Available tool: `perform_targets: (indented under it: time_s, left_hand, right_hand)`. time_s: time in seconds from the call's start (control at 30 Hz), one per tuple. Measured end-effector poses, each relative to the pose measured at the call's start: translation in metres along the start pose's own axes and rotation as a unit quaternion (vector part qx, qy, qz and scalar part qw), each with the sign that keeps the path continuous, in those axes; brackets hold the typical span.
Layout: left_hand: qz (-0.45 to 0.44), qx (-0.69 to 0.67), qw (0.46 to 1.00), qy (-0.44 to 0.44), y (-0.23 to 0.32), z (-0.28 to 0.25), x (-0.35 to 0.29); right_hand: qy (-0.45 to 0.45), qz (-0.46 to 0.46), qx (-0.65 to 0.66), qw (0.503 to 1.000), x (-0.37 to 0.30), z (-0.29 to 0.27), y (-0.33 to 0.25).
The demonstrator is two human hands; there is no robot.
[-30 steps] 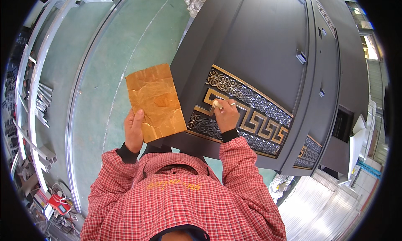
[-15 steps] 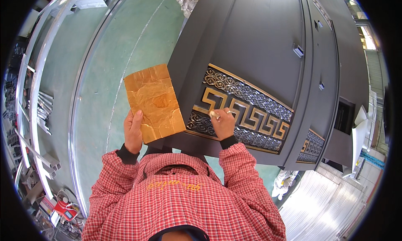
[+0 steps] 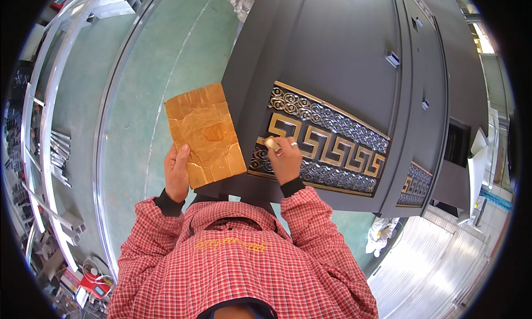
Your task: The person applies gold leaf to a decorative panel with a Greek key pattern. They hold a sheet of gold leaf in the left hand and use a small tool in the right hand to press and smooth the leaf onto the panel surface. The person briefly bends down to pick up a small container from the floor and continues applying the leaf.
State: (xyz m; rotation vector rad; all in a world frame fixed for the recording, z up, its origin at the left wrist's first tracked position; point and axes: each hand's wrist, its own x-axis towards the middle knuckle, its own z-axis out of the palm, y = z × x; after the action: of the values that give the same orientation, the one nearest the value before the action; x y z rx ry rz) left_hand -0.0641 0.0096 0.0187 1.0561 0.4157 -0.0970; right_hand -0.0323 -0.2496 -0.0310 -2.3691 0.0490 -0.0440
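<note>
Nearest the camera, a red checked shirt is seen, with 2 sleeves reaching upward. The left hand is closed around the lower left edge of a golden-brown cracked board, which is held tilted above the green floor. The right hand is curled narrowly around a small pale object, pressed against the gold key-pattern band set in a dark grey door panel. What the pale object is cannot be told. Farther left, pale metal rails are seen along the floor's edge.
</note>
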Motion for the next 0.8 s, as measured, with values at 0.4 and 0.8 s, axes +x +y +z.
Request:
perform_targets:
  time_s: [0.4, 0.8]
  left_hand:
    - [-0.012, 0.006, 1.000, -0.023, 0.008, -0.012, 0.009]
    - [-0.011, 0.015, 0.999, -0.048, 0.009, -0.011, 0.013]
  right_hand:
    - [0.033, -0.014, -0.031, 0.999, -0.008, 0.015, 0.002]
    - [0.028, -0.001, -0.020, 0.999, -0.009, 0.021, -0.001]
